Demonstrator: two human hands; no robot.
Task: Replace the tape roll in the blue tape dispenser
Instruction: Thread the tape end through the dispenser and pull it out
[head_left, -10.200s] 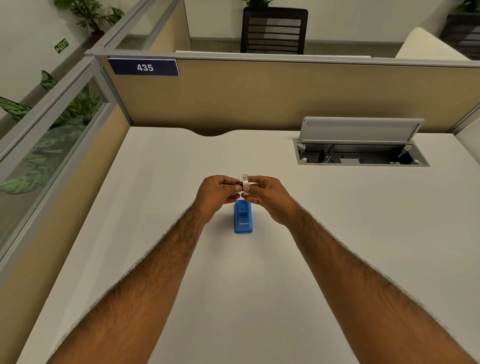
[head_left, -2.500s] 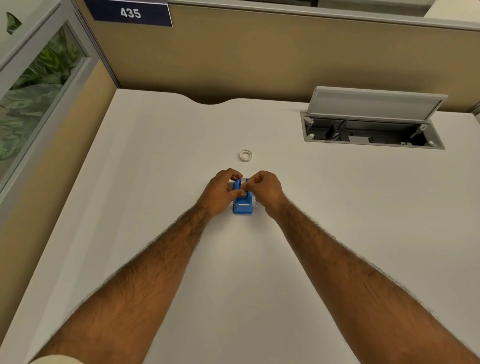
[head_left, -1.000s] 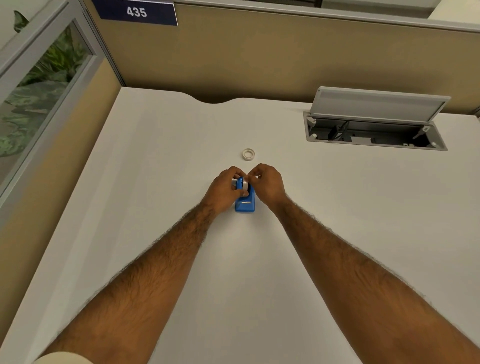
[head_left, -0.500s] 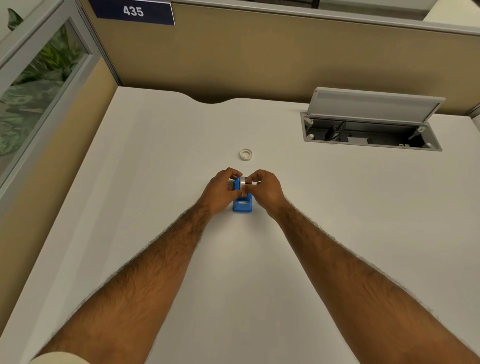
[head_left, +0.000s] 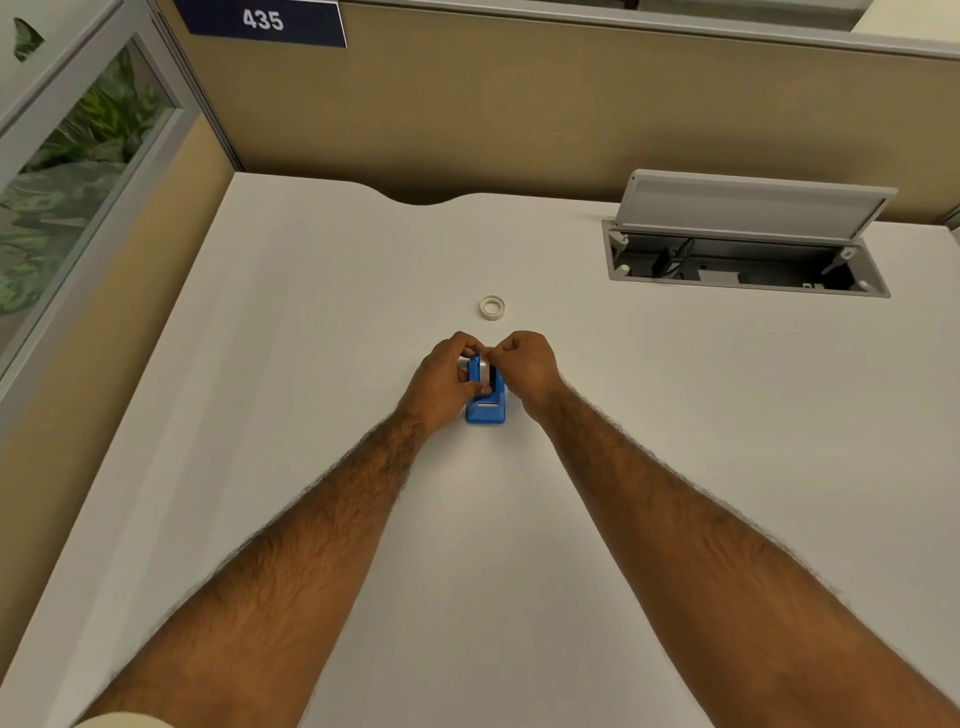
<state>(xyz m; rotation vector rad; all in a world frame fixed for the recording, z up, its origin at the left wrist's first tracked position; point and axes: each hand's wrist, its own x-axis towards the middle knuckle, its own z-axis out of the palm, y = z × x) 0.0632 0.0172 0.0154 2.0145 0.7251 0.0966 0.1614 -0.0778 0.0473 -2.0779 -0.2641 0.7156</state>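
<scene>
The blue tape dispenser (head_left: 487, 409) stands on the white desk (head_left: 311, 364), its cutter end toward me. A tape roll (head_left: 485, 371) sits upright in the top of the dispenser. My left hand (head_left: 441, 382) grips the roll and dispenser from the left, thumb at the roll's near side. My right hand (head_left: 527, 366) pinches the roll's top from the right. A second small tape roll (head_left: 492, 306) lies flat on the desk just beyond my hands. How deep the held roll sits is hidden by my fingers.
An open cable hatch (head_left: 743, 260) with a raised grey lid is set in the desk at the back right. A tan partition (head_left: 519, 104) with a "435" sign (head_left: 262, 21) closes the far side; a glass panel (head_left: 78, 156) stands at the left.
Both hands have stayed on the roll at the dispenser and shifted their fingers slightly; 10 s ago they held a roll above the dispenser, and the second roll lay nowhere on the desk.
</scene>
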